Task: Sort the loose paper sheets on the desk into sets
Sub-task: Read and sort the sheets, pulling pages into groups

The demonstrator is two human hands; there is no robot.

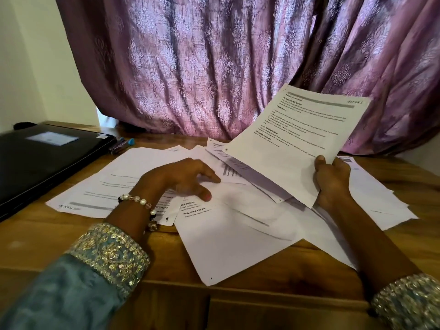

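A heavy purple patterned curtain (214, 67) hangs behind a brown wooden desk (47, 246), where a closed black laptop (42, 158) sits at the far left with a blue-capped pen (122, 142) just beside it. Loose white printed paper sheets (233, 234) lie scattered across the middle of the desk, overlapping at odd angles, some with their headings facing away from the person. The left hand (181, 179) rests on the spread with relaxed, slightly parted fingers, the fingertips touching the topmost flat sheets; a beaded bracelet (142, 203) circles its wrist. The right hand (333, 179) pinches the lifted printed sheet marked with a section heading (297, 139) at its near lower corner, thumb on the printed face and fingers behind. That sheet stands tilted up off the pile, its long axis running from the hand up and away to the right, its header edge farthest from the person, the text slanting across the view. The paper looks light, thin and floppy, so it will likely sag or curl if held by one corner only; a grip along a short edge, or support from below, should steady it. Sheets lying flat probably slide easily over each other, so lifting at a free corner seems best.
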